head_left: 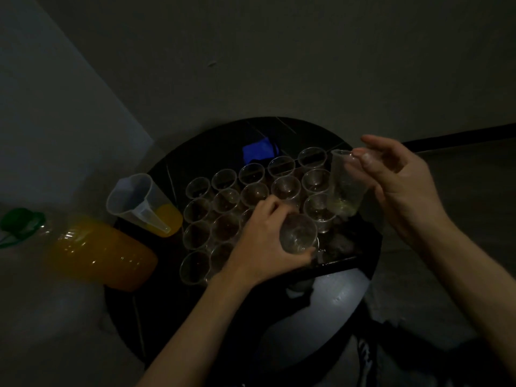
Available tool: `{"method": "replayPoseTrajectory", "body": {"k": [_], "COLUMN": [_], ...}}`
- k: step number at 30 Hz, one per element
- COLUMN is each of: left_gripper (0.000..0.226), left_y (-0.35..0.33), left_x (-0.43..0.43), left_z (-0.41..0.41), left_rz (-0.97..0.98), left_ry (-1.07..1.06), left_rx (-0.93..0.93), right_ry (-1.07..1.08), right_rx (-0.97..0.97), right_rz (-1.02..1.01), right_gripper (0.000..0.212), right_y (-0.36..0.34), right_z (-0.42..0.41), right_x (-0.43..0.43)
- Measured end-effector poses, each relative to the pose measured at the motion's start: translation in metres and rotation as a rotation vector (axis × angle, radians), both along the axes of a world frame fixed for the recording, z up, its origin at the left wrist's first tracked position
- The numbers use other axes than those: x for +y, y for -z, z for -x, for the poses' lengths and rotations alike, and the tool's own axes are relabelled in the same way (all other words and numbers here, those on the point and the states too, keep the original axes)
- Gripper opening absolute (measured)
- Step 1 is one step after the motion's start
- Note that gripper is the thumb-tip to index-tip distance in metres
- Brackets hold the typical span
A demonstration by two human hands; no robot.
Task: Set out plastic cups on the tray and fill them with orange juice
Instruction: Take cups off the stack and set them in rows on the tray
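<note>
— What's the L hand doing?
— L hand (262, 241) is low over the tray (342, 261), fingers curled right round a clear cup (298, 233). Full grip, cup tipped over a bit, at the tray's near edge.

— And the R?
— R hand (402, 185) is higher up, off to the right of the L. Thumb + forefinger pinch the rim of a second cup (344, 188), other fingers spread loose. That one hangs base down w/ a faint yellowish trace at the bottom, just beside the cups at the tray's right side.

— Rest of the cups?
— Rows of standing cups (224, 178) on the tray, packed rim to rim, mostly left of & beyond the L hand. A few are partly hidden under it. They look empty, but it's too dim to be sure.

— Juice?
— Well left of both hands. A clear jug (145, 205) w/ some OJ in the bottom sits just off the tray's left edge. Further left is a big bottle (95, 247), orange in its lower part, w/ a green cap (21, 222) pointing away to the left.

— Anything else?
— A blue thing (258, 152) beyond the cups, on the far side from the hands. Can't tell what it is. The lot sits on a round dark table (167, 303).
</note>
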State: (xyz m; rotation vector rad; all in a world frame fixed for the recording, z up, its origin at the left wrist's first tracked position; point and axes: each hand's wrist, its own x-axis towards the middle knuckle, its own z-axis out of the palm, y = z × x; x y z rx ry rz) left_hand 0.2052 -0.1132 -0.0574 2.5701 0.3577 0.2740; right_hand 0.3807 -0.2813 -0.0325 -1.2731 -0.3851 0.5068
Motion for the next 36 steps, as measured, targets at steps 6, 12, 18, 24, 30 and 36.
{"method": "replayPoseTrajectory", "body": {"k": [6,12,18,24,30,36], "left_gripper": [0.067,0.065,0.069,0.07,0.068,0.068], "left_y": [0.012,0.009,-0.001,-0.009,-0.011,-0.012], "left_x": [-0.002,0.003,0.015,0.02,0.025,0.031], "left_z": [0.009,0.005,-0.003,-0.013,-0.02,-0.021], "left_rz": [-0.032,-0.048,-0.09,-0.134,-0.16,-0.162], "left_ry": [0.015,-0.008,-0.005,0.012,0.03,0.012], "left_rx": [-0.032,-0.084,-0.118,-0.153,-0.186,-0.191], "right_ry": [-0.036,-0.081,-0.091,-0.06,-0.029,0.064], "right_rx": [-0.048,-0.085,-0.126,-0.241,-0.434,-0.53], "right_rz": [0.088,0.154,0.199,0.338,0.522,0.578], "right_gripper": [0.082,0.083,0.067,0.086,0.098,0.095], "right_y": [0.008,0.007,0.003,0.023,0.054,0.071], "right_z": [-0.001,0.003,0.006,0.02,0.051,0.058], "right_x": [-0.016,-0.019,-0.017,-0.027,-0.03,-0.019]}}
